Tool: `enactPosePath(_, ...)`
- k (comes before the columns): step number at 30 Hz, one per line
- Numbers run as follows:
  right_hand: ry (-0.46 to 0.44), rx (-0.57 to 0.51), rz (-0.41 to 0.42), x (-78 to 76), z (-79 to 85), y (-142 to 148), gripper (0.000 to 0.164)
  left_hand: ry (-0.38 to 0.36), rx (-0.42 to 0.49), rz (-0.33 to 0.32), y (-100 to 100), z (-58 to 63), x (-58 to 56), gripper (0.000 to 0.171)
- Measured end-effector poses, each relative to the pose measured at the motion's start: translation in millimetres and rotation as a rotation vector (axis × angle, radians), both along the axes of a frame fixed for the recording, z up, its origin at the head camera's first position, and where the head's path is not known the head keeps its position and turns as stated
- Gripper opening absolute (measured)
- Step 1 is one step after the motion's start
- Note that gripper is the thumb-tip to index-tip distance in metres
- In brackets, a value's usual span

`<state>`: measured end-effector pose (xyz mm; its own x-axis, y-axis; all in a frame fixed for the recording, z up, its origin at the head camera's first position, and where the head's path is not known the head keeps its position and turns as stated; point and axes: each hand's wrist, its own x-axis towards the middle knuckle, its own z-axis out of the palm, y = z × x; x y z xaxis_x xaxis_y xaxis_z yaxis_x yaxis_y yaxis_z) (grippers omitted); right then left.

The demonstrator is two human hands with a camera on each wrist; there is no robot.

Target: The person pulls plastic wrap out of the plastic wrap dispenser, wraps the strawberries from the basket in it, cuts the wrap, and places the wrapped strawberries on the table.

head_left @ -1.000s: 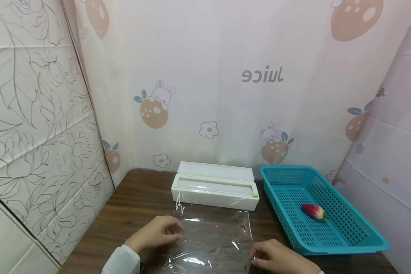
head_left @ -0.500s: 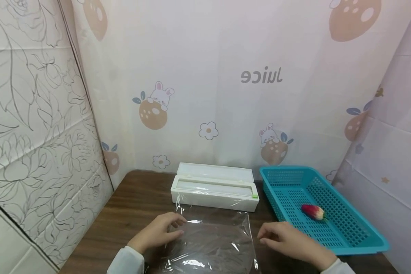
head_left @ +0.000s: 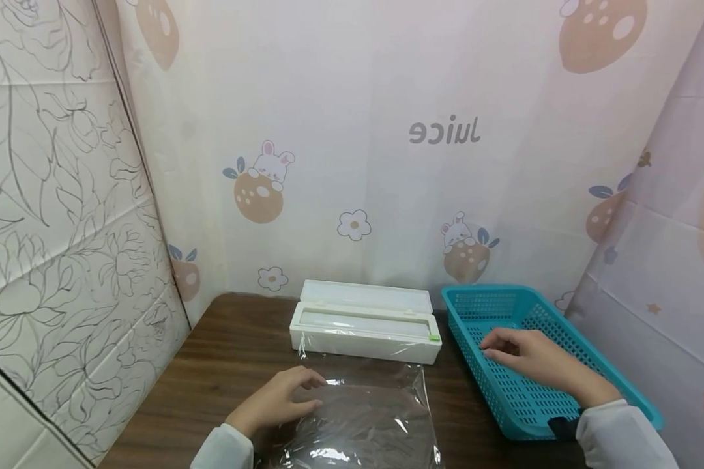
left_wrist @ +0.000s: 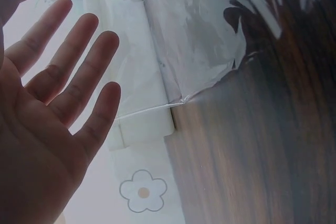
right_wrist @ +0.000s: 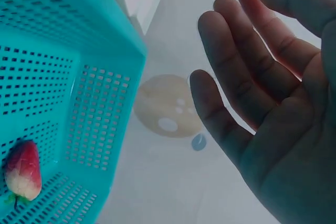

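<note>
From the head view's centre, clear film (head_left: 375,426) at six o'clock could crease if the relaxed, empty left grip (head_left: 281,398) at seven drags it, while the loose, empty right grip (head_left: 528,355) above the basket (head_left: 485,303) at four could bump the radish (right_wrist: 23,170) inside.

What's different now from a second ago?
The right hand has left the film at its right edge and moved up and to the right, and is now over the basket. Whether it had gripped the film is unclear. The left hand has barely moved, by the film's left edge. The box stays open; the radish is still in the basket.
</note>
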<state>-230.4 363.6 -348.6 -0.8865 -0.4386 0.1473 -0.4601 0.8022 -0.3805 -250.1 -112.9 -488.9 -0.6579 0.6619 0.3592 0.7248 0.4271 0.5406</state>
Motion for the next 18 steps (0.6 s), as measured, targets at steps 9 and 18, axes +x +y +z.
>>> enactPosePath(9, -0.023, 0.015, -0.059, -18.3, 0.1, 30, 0.021, -0.026, -0.018, 0.007, -1, 0.1, 2.6, 0.029)
enactPosePath(18, -0.14, 0.015, -0.116, -46.4, -19.4, 59, 0.041, -0.04, -0.027, -0.004, -3, -1.9, 2.1, 0.031)
